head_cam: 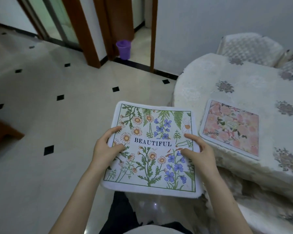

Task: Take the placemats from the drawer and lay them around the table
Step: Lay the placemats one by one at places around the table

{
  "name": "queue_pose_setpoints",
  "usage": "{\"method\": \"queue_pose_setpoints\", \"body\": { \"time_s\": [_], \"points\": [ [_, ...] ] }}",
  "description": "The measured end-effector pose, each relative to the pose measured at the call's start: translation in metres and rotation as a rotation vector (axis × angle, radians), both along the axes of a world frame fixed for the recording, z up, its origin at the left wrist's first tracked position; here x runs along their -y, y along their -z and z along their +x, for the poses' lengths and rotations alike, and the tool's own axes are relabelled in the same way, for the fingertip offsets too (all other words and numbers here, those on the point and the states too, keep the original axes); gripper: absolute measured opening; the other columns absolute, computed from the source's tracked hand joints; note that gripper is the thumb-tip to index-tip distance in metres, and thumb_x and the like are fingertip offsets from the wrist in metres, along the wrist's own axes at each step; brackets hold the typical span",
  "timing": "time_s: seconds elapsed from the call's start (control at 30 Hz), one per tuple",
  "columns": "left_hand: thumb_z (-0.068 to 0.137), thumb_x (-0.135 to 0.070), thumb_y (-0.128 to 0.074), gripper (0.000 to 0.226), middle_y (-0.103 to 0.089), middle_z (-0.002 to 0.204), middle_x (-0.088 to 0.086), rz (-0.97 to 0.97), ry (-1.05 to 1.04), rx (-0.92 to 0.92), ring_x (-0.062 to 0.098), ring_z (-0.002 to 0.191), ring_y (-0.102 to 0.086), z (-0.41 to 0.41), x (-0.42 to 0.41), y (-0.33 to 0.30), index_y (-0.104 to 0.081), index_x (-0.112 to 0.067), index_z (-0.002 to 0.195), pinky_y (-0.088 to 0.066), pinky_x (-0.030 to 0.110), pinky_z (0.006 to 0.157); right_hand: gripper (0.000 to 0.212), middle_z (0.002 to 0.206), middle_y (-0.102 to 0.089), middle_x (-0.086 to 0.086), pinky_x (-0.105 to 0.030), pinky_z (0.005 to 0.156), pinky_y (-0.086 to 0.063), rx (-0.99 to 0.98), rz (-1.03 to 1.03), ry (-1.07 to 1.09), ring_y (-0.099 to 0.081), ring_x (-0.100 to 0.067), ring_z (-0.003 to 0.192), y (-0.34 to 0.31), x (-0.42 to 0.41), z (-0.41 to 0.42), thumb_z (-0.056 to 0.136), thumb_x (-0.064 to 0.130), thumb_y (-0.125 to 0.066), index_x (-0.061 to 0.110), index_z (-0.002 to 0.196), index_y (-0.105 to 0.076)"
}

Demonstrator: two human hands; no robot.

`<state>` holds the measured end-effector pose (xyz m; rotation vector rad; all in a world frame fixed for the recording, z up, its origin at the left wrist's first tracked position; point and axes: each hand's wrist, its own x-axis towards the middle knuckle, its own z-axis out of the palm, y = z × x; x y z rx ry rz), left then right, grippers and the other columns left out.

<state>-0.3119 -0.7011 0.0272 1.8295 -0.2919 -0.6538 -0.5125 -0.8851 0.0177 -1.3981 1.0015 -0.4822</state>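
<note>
I hold a white placemat [152, 147] printed with green ferns, daisies, blue flowers and the word BEAUTIFUL, level in front of me above the floor. My left hand [107, 147] grips its left edge, thumb on top. My right hand [198, 151] grips its right edge, thumb and forefinger on top. A pink floral placemat [230, 127] lies flat on the table [201, 78] near its rounded left edge, just right of the held mat. The table wears a fluffy white cloth with grey flower motifs.
A covered chair [250, 48] stands behind the table by the wall. A purple bin [123, 49] sits on the tiled floor in a doorway with brown frames. A brown piece of furniture [2, 130] juts in at the left edge.
</note>
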Motion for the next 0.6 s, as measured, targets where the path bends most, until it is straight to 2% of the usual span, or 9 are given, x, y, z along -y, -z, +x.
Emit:
{"method": "queue_pose_setpoints", "body": {
  "time_s": [0.03, 0.07, 0.17, 0.2, 0.27, 0.33, 0.4, 0.47, 0.6],
  "points": [
    [0.077, 0.005, -0.067, 0.057, -0.066, 0.105, -0.005, -0.005, 0.028, 0.0, 0.019, 0.075, -0.071, 0.018, 0.011, 0.001, -0.061, -0.033, 0.118, -0.06, 0.033, 0.06, 0.045, 0.105, -0.066, 0.011, -0.016, 0.056, -0.056, 0.004, 0.005, 0.026, -0.069, 0.002, 0.066, 0.001, 0.005, 0.014, 0.08, -0.007, -0.069, 0.023, 0.114, -0.066],
    [0.077, 0.006, -0.066, 0.056, -0.065, 0.104, -0.007, -0.014, 0.053, -0.005, 0.018, 0.073, -0.071, 0.037, 0.022, 0.002, -0.061, -0.033, 0.118, -0.059, 0.031, 0.057, 0.044, 0.103, -0.068, 0.01, -0.021, 0.057, -0.058, 0.011, 0.016, 0.055, -0.07, -0.002, 0.066, 0.003, 0.01, 0.028, 0.08, -0.007, -0.068, 0.024, 0.113, -0.066],
    [0.077, 0.005, -0.067, 0.056, -0.064, 0.105, -0.008, -0.022, 0.137, -0.009, 0.021, 0.072, -0.072, 0.096, 0.056, 0.006, -0.061, -0.034, 0.117, -0.059, 0.033, 0.057, 0.046, 0.102, -0.068, 0.015, -0.046, 0.072, -0.059, 0.003, 0.021, 0.142, -0.07, -0.028, 0.08, 0.009, 0.025, 0.075, 0.08, -0.003, -0.07, 0.029, 0.113, -0.066],
    [0.077, 0.005, -0.067, 0.056, -0.064, 0.105, -0.008, -0.023, 0.171, -0.004, 0.02, 0.072, -0.072, 0.117, 0.067, 0.006, -0.061, -0.034, 0.118, -0.059, 0.033, 0.057, 0.047, 0.101, -0.066, 0.02, -0.05, 0.074, -0.057, 0.004, 0.011, 0.171, -0.068, -0.032, 0.084, 0.009, 0.03, 0.092, 0.08, -0.003, -0.07, 0.03, 0.113, -0.067],
    [0.077, 0.005, -0.068, 0.056, -0.064, 0.105, -0.008, -0.025, 0.232, 0.007, 0.017, 0.069, -0.072, 0.159, 0.089, 0.003, -0.061, -0.033, 0.118, -0.058, 0.029, 0.054, 0.048, 0.102, -0.068, 0.018, -0.055, 0.074, -0.056, 0.016, 0.003, 0.239, -0.066, -0.039, 0.086, 0.009, 0.039, 0.125, 0.079, -0.003, -0.07, 0.031, 0.112, -0.067],
    [0.077, 0.004, -0.068, 0.057, -0.065, 0.105, -0.008, -0.012, 0.287, 0.021, 0.016, 0.069, -0.071, 0.197, 0.11, -0.001, -0.061, -0.034, 0.118, -0.057, 0.027, 0.053, 0.048, 0.109, -0.069, 0.008, -0.054, 0.071, -0.058, 0.016, 0.006, 0.29, -0.069, -0.037, 0.083, 0.007, 0.048, 0.155, 0.078, -0.004, -0.07, 0.03, 0.112, -0.067],
    [0.077, 0.004, -0.068, 0.056, -0.066, 0.106, -0.007, -0.025, 0.338, 0.024, 0.018, 0.073, -0.072, 0.231, 0.13, -0.004, -0.061, -0.034, 0.117, -0.059, 0.03, 0.057, 0.047, 0.11, -0.068, 0.007, -0.042, 0.068, -0.061, 0.032, 0.01, 0.333, -0.073, -0.022, 0.079, 0.003, 0.058, 0.181, 0.079, -0.005, -0.07, 0.028, 0.113, -0.067],
    [0.076, 0.004, -0.068, 0.056, -0.066, 0.106, -0.005, -0.027, 0.383, 0.019, 0.022, 0.076, -0.071, 0.259, 0.151, -0.005, -0.062, -0.035, 0.116, -0.06, 0.037, 0.062, 0.047, 0.108, -0.07, 0.004, -0.036, 0.067, -0.061, 0.03, 0.006, 0.374, -0.073, -0.015, 0.079, 0.002, 0.07, 0.203, 0.078, -0.005, -0.071, 0.026, 0.113, -0.067],
    [0.075, 0.005, -0.069, 0.057, -0.067, 0.105, -0.005, -0.026, 0.462, 0.002, 0.024, 0.078, -0.071, 0.299, 0.2, 0.001, -0.063, -0.037, 0.114, -0.06, 0.041, 0.066, 0.047, 0.107, -0.072, -0.002, -0.043, 0.074, -0.061, 0.015, 0.02, 0.465, -0.073, -0.02, 0.085, 0.006, 0.098, 0.235, 0.076, -0.006, -0.071, 0.026, 0.111, -0.068]
  ]
}}
